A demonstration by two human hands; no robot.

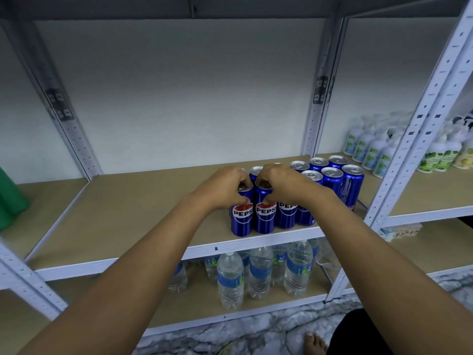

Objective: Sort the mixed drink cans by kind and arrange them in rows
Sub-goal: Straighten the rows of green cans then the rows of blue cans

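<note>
Hands: left hand [225, 187] grips the top of the front-left can [241, 216]; right hand [282, 183] grips the top of the second front can [265, 213] just beside it. Both sets of fingers curl over the rims, thumbs down on the can fronts. Both cans stand upright on the shelf, touching each other.
Shelf: tan board [133, 208] in a white metal rack, mid-frame. Everything left of the cans is bare board.
Can block: blue Pepsi cans [330, 175] packed tight at centre-right of the frame, against the right upright. Front row shows four cans at the shelf edge; more rows behind, tops visible. Exact count not readable, hands cover the middle.
Progress: looks like the Pepsi group is mostly lined up and these two are being seated at the left end of the front row. No other kind of can is in view, so I cannot tell how much sorting remains.
Left to do: judging by the bare board at left, other kinds would go there, if any exist out of frame.
Can look: slim tall cans, glossy deep blue, red-white-blue globe logo with white PEPSI lettering facing front, silver lids with pull tabs. No dents visible.
Below: water bottles [230, 278] with blue labels on the lower shelf, bottom centre.
Right bay: white bottles with green labels [368, 149], right edge of frame.
Far left: green object [10, 201], partly cut off, cannot identify.
</note>
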